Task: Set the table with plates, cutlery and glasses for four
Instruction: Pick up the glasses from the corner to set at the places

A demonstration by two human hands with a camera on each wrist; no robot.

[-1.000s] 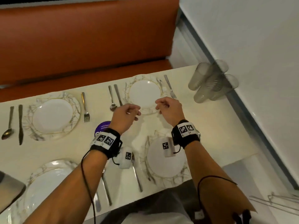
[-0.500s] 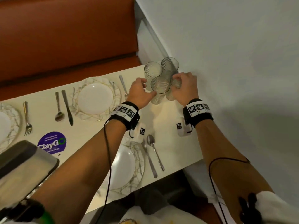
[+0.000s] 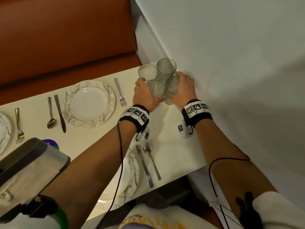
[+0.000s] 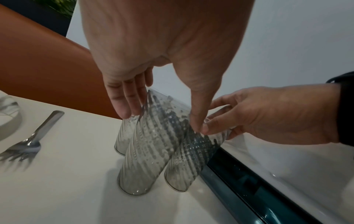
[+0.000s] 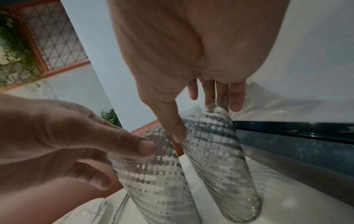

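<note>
Four clear ribbed glasses stand bunched in the table's far right corner against the wall. My left hand (image 3: 145, 95) grips the near left glass (image 3: 156, 88), thumb on one side and fingers on the other; the left wrist view shows that glass (image 4: 153, 144) standing on the table. My right hand (image 3: 183, 86) grips the near right glass (image 3: 172, 90), seen close in the right wrist view (image 5: 216, 159). The two far glasses (image 3: 148, 72) (image 3: 166, 66) stand untouched behind. A marbled plate (image 3: 91, 103) lies to the left with a fork (image 3: 120, 93), knife (image 3: 60, 113) and spoon (image 3: 51, 116).
The white wall (image 3: 231, 63) and a dark sill strip (image 4: 249, 189) run close along the right of the glasses. A near plate (image 3: 130, 176) with a knife (image 3: 144, 166) and spoon (image 3: 151, 161) lies under my left forearm. An orange bench (image 3: 66, 47) stands behind the table (image 3: 173, 146).
Both hands left the far plate and moved right to the cluster of glasses, where they have closed round the two near ones. My view turned right with them.
</note>
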